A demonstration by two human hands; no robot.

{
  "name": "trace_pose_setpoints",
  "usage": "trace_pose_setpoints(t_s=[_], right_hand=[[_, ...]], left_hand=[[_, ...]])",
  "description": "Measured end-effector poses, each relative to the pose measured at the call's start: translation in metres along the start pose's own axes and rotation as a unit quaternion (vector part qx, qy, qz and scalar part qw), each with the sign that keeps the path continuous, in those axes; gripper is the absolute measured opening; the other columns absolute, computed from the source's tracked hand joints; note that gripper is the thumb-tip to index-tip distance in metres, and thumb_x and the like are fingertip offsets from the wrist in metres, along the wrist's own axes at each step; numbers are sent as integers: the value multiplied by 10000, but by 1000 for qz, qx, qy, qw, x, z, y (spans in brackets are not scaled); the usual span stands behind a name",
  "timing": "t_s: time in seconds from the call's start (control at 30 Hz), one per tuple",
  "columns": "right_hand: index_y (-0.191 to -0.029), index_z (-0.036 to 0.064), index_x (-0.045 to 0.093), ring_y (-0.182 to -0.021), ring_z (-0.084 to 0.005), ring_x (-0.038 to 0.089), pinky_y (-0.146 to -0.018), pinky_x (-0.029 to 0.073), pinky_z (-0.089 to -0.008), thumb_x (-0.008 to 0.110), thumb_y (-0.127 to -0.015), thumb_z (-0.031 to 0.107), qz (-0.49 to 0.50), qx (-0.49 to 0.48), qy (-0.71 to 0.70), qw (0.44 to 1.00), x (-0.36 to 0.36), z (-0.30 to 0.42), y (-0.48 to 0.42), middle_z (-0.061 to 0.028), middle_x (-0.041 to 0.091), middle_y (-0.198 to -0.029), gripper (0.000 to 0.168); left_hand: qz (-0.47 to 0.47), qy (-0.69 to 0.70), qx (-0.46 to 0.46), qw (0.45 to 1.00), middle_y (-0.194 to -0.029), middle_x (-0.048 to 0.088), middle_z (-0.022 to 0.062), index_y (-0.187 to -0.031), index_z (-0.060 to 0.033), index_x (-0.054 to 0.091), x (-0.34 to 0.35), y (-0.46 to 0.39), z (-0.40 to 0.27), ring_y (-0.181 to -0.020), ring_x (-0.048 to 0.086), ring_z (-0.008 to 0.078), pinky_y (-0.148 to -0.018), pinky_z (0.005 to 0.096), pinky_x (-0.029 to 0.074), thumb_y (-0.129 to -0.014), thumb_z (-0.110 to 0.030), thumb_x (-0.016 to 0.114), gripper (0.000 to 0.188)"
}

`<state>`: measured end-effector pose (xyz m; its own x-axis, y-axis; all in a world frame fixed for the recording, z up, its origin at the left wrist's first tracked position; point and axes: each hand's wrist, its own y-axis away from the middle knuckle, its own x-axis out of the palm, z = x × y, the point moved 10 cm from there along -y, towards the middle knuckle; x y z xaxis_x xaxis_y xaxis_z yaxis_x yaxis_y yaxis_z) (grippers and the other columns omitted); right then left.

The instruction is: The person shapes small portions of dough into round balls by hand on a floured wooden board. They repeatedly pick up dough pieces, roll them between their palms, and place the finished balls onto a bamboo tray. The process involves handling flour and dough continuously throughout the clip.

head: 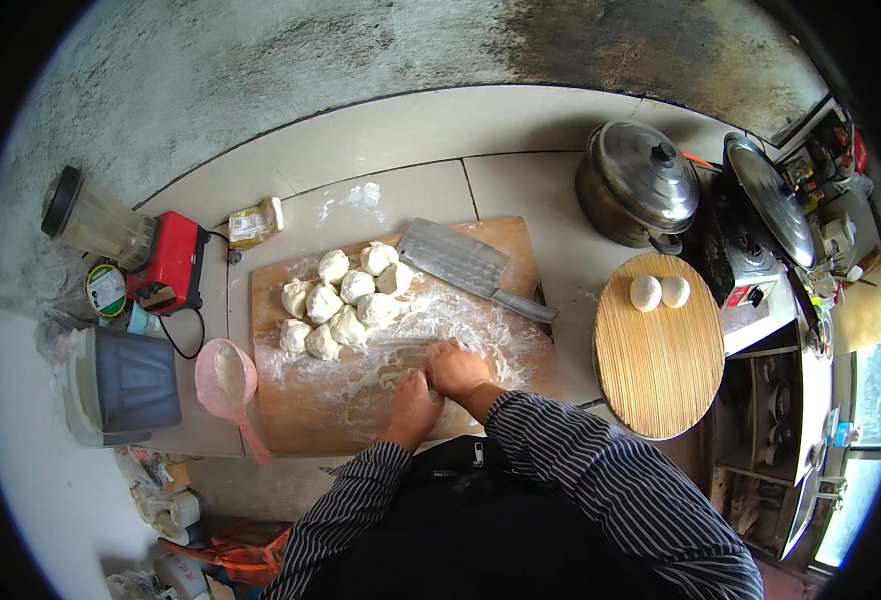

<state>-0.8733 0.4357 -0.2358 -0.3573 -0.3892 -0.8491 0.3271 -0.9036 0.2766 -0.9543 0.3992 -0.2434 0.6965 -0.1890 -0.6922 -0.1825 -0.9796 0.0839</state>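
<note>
My left hand and my right hand meet low over the floured wooden board, fingers curled inward. Whatever lies between or under them is hidden. Up and left of my hands, several lumps of white dough sit close together on the board. A cleaver lies flat across the board's upper right, its handle pointing down and right past the edge. On a round slatted wooden lid at the right rest two smooth dough balls, side by side.
A pink ladle with flour stands at the board's left edge. Farther left are a red blender and a grey plastic container. A lidded metal pot and a stove occupy the right; a yellow packet lies behind the board.
</note>
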Motion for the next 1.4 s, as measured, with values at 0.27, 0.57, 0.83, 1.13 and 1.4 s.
trace_pose_setpoints(t_s=[0.27,0.57,0.83,1.13,1.4], right_hand=[[-972,85,599,-837,-303,656,-695,529,-432,470,-931,341,-86,59,27,994,-6,-12,-15,-131,663,-922,290],[-838,53,659,-815,-357,643,-734,508,-462,459,-931,363,-128,107,11,986,-27,-10,-11,-174,676,-863,380],[-917,19,659,-828,-424,615,-763,483,-485,454,-951,335,-183,74,-184,963,-39,-36,-1,-229,659,-859,379],[-916,2,640,-840,-335,636,-776,485,-394,462,-979,342,-99,38,-305,947,-16,-56,18,-195,664,-896,389],[-945,7,647,-819,-192,604,-819,462,-313,327,-1010,479,-93,23,-650,753,19,-47,31,-106,656,-881,574]], left_hand=[[142,45,64,987,-924,593,209,-923,22,616,-10,-2,-6,-907,574,374,-803,430,474,-783,-152,689,235],[189,29,144,971,-936,623,204,-950,3,632,-7,1,13,-894,596,383,-768,436,488,-808,-166,662,222],[164,54,6,985,-895,664,149,-1032,-10,613,2,-1,13,-786,638,247,-733,354,515,-843,-240,693,308],[91,103,-29,990,-933,657,199,-1036,31,619,20,-2,-13,-821,643,311,-714,393,499,-854,-194,662,293],[-1,146,-43,988,-1003,650,231,-1059,42,605,-9,9,-31,-922,635,354,-782,405,497,-866,-78,621,228]])
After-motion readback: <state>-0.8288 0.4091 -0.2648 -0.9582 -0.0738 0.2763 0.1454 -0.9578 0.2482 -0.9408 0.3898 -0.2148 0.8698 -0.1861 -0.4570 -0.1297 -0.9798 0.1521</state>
